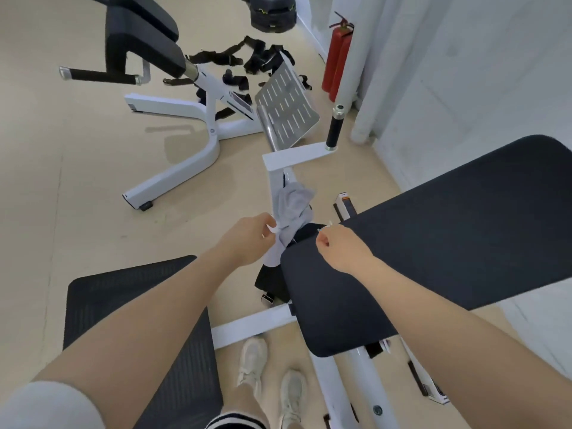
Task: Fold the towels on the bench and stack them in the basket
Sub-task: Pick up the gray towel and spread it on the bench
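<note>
Grey terry cloth, bunched and limp: the towel (292, 209) hangs off the near end of the surface (433, 239), a black padded bench, and drapes against the white frame post (278, 181) beside it. I have the left hand (247, 239) at the towel's lower bunch, its grip pinching a fold of the fabric between thumb and fingertips. The right hand (339, 247) hovers over the pad's front corner with its fingers curled in; something small and pale shows at its fingertips, but I cannot tell whether the grip holds cloth there or nothing.

Handling, as I judge it:
- Weight: light. One hand carries it without strain.
- Stiffness: none. It sags wherever it is unsupported, so a single pinch gathers it into a rope.
- Surface: the nap gives good friction and is not likely to slip.
- Fragility: none.

Where to take hold: find two adjacent corners along one edge, one per hand, and pull the edge taut before laying the towel flat on the pad. No basket is in view.
</note>
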`<state>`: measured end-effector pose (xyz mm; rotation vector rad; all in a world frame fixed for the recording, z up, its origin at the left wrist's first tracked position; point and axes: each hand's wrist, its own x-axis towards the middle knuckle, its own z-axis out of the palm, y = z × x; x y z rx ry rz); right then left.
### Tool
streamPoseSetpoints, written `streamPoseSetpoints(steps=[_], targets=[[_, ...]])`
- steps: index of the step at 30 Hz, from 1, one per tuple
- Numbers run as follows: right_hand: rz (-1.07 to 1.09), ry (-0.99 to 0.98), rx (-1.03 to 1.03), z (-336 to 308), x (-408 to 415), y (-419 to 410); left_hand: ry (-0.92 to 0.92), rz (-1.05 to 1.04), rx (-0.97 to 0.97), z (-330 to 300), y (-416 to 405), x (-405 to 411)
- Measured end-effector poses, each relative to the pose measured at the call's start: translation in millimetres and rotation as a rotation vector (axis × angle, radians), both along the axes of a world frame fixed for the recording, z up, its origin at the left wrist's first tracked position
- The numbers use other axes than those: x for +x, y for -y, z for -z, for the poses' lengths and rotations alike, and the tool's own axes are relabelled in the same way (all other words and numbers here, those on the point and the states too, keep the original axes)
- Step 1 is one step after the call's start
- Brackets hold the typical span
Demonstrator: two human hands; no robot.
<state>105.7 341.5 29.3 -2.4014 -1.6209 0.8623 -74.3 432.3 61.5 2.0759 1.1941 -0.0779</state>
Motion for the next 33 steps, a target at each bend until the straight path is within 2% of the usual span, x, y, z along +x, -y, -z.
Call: streamPoseSetpoints(steps=[5, 9, 13, 16, 18, 21, 23, 28, 30, 33], targets=[[0.068, -0.034, -0.066, 98.1, 25.6, -84.2, 0.018, -0.052, -0.12, 85.8, -90.9, 37.2], [-0.022, 0.038, -0.117, 186.9, 35.1, -150.8, -0.009, -0.097, -0.184, 174.3, -139.4, 41.1], [-0.272, 0.372, -0.233, 245.5, 33.2, -183.2, -0.007, -0.172, -0.242, 244.5, -168.7, 41.3], [-0.33, 0.561, -0.278, 273.8, 38.9, -186.3, -0.002, -0.184, -0.271, 276.3, -177.3, 40.6], [-0.364, 0.665, -0.227, 284.3, 42.0, -186.4, 0.001, -0.173, -0.295, 286.9, -178.6, 39.0], [-0.364, 0.614, -0.173, 273.9, 43.5, -190.4, 0.004, -0.142, -0.314, 284.3, -178.0, 38.8], [-0.271, 0.493, -0.19, 252.5, 44.0, -191.3, 0.018, -0.127, -0.319, 271.9, -177.9, 39.3], [-0.204, 0.394, -0.043, 156.9, 43.2, -175.1, 0.056, -0.024, -0.362, 196.5, -160.9, 49.8], [-0.21, 0.356, -0.003, 104.8, 38.5, -158.3, 0.089, 0.125, -0.26, 150.6, -149.5, 55.0], [-0.049, 0.237, 0.09, 20.9, 31.1, -118.8, 0.128, 0.438, 0.081, 80.3, -137.0, 68.2]])
